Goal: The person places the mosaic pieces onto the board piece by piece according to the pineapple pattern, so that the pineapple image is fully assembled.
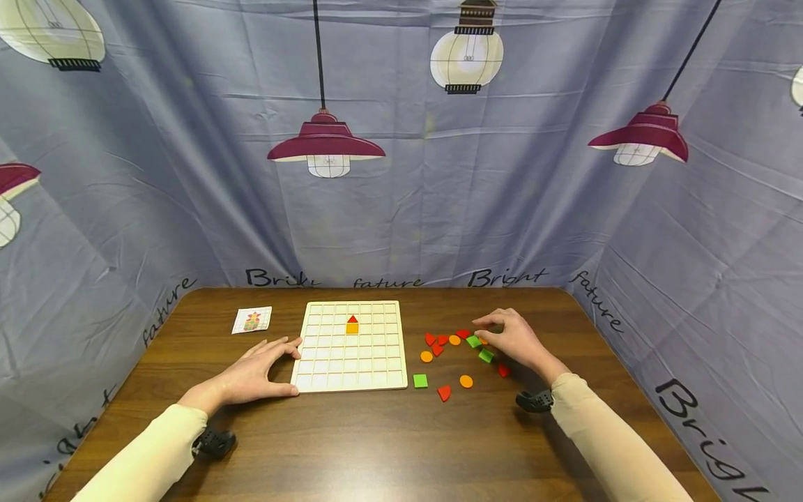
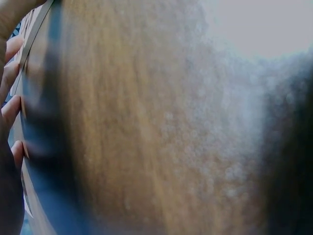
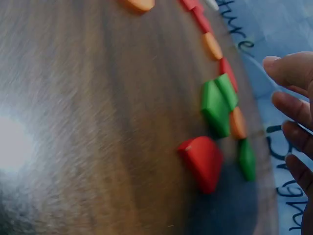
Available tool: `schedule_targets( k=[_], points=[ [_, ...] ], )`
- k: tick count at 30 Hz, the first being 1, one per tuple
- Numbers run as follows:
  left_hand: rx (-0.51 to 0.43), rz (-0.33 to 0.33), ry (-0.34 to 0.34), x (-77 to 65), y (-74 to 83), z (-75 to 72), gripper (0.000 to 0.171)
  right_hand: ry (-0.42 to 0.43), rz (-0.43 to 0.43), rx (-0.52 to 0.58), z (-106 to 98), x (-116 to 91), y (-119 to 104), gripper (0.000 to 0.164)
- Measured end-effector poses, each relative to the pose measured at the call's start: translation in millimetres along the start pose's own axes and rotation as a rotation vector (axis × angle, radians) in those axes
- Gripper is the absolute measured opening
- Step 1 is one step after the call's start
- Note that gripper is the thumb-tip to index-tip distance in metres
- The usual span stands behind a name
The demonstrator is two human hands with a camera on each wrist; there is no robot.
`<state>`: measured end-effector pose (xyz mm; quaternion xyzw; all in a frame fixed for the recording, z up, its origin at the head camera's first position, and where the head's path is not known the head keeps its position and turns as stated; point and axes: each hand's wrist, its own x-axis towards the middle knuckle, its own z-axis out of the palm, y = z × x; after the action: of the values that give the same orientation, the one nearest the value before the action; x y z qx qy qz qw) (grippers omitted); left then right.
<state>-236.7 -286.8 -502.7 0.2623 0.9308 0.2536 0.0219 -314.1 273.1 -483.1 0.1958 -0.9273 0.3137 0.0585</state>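
Left hand (image 1: 254,373): fingers spread, thumb at the near left corner of the gridded board (image 1: 332,362) and fingertips at its left edge, probably to steady it.
Right hand (image 1: 511,336): thumb and fingers bent but apart, nothing between them; it hovers over the loose pieces, nearest a green piece (image 1: 473,341).
Board position: flat on the wooden table (image 1: 351,446) between the hands, which seems to suit reaching from either side.
Pieces on the grid: a red triangle (image 1: 353,318) just beyond an orange square (image 1: 353,328), lined up, it appears, by the cells.
Loose stock: red, orange and green shapes right of the board, presumably for the right hand's reach; a green square (image 1: 420,381) lies just beside the board.
Printed card (image 1: 252,320): face up beyond the left hand, likely to stay visible.
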Motion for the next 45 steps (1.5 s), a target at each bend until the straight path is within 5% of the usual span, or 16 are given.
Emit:
schedule_targets(
  k=[20, 27, 34, 45],
  points=[
    [-0.002, 0.013, 0.016, 1.2, -1.8, -1.5, 0.058, -0.066, 0.056, -0.213, 25, 31, -6, 0.014],
    [-0.011, 0.0, 0.008, 1.7, -1.2, -1.5, 0.059, -0.023, 0.124, -0.231, 25, 34, -6, 0.023],
    [-0.007, -0.007, 0.0, 2.6, -0.5, -0.6, 0.061, -0.035, 0.054, -0.148, 25, 35, -2, 0.027],
    [-0.02, -0.013, 0.003, 0.3, -0.9, 3.1, 0.059, -0.014, 0.052, -0.187, 31, 37, 4, 0.008]
  ],
)
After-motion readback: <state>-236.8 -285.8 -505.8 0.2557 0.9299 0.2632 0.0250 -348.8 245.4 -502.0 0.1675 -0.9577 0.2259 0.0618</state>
